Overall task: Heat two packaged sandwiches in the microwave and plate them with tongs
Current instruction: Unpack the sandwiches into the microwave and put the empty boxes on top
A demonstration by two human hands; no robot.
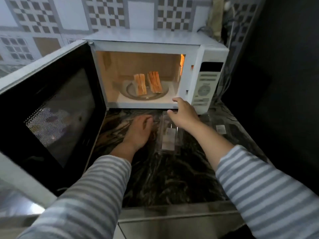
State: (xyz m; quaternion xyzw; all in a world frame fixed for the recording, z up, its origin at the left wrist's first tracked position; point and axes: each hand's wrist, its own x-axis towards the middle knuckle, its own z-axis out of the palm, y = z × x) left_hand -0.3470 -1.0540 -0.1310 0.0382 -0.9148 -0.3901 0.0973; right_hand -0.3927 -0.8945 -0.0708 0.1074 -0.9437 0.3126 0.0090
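Microwave (189,54) sits at the back of the dark marbled countertop (172,178), white body, cavity lit orange. Its door (51,107) is swung fully open to your left, black frame with mesh window facing you.

Two sandwiches stand on the glass turntable (162,94) inside the cavity: the left sandwich (140,84) and the right sandwich (154,82), both unwrapped, cut edges toward you, close beside each other but with a narrow gap between them (fillings too blurred to name).

Your right hand (183,112) reaches forward to the lower front edge of the microwave, just left of the control panel (205,87). Fingers spread and relaxed, holding nothing; the thumb tip is at the cavity sill, though contact cannot be confirmed.

Your left hand (138,133) lies low over the countertop in front of the cavity, fingers extended forward and loosely together, gripping nothing. Whether the palm rests on the stone or hangs just above it cannot be told.

Between the two hands lies a clear plastic sandwich package (170,135), empty as far as the view shows, with a pale label. A second pale label or scrap (220,129) lies to the right on the countertop, near the microwave's corner.

Both sleeves are grey-and-white striped. Patterned tile wall (103,16) behind.
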